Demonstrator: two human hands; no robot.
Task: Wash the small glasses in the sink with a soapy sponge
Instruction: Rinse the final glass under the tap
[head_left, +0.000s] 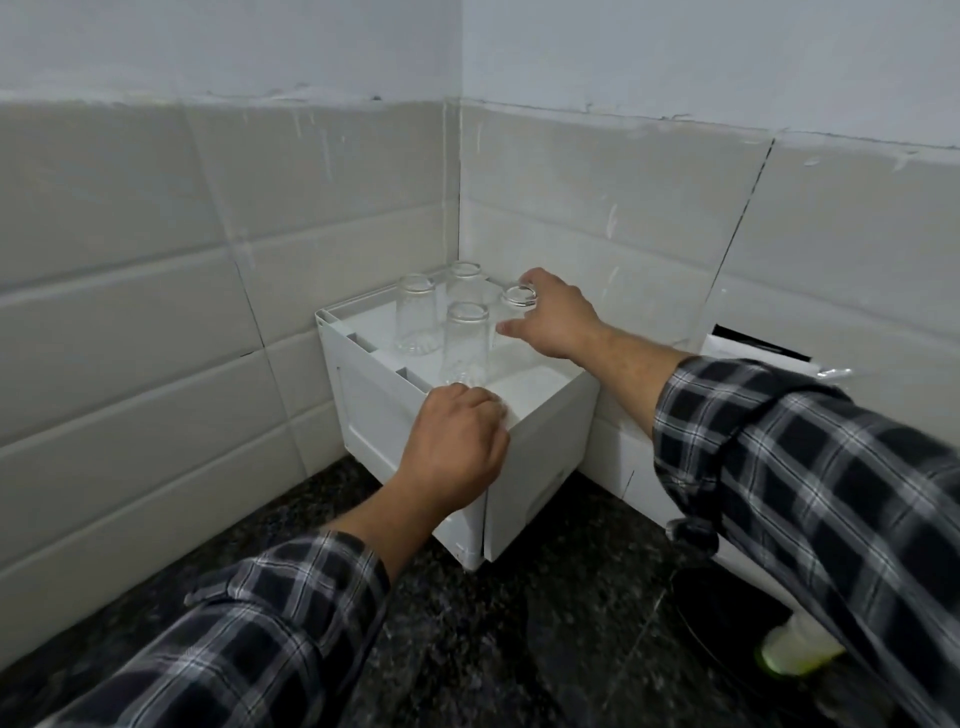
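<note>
Several small clear glasses stand upside down on a white drying rack (540, 415) in the tiled corner. My right hand (553, 317) holds the rightmost glass (518, 297), fingers at its upturned base and thumb stretched along its side. Another glass (465, 343) stands at the front, one (415, 319) at the left and one (465, 280) at the back. My left hand (457, 447) rests curled on the rack's near corner, just below the front glass; what its fingertips touch is hidden. No sink or sponge is in view.
The rack sits on a dark speckled counter (493, 649) against grey tiled walls. A pale green and white bottle (797, 649) and a dark round object (727, 608) lie at the lower right under my right sleeve.
</note>
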